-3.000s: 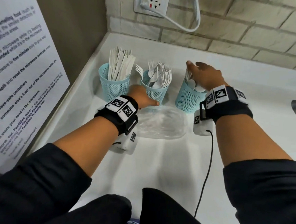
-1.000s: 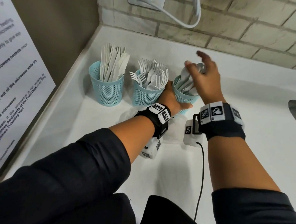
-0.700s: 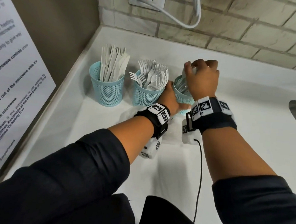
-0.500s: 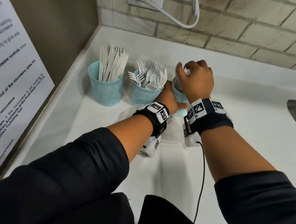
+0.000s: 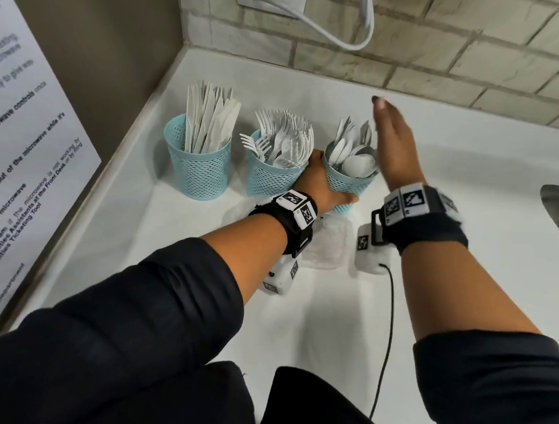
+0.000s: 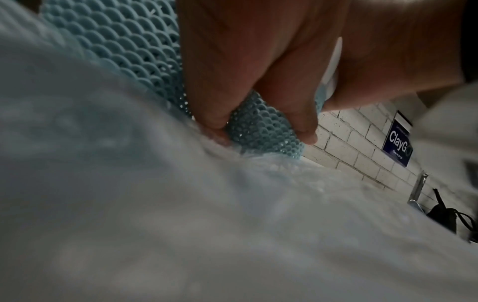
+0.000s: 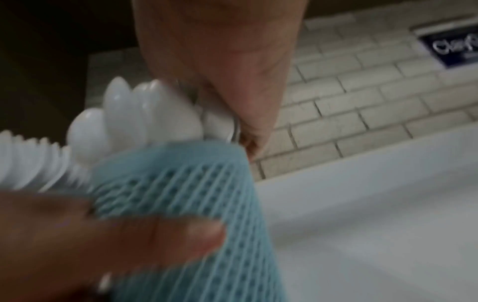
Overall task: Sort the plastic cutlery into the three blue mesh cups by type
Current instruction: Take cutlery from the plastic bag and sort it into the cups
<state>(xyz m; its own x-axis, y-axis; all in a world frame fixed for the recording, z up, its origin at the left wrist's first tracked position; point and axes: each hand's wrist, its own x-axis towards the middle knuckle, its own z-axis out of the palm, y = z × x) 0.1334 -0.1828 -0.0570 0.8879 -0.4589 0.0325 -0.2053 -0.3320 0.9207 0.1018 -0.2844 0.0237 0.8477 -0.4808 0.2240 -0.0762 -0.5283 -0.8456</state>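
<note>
Right hand (image 5: 395, 147) has come off the spoons (image 5: 353, 150), fingers straight now, holding nothing, where half a second back it was fisted over them. Left hand (image 5: 323, 185) still grips the spoon cup (image 5: 346, 183). Behind, fork cup (image 5: 270, 178) and knife cup (image 5: 197, 166) look full, so sorting's probably done. Earlier the left hand sat by the plastic bag (image 5: 328, 245).
</note>
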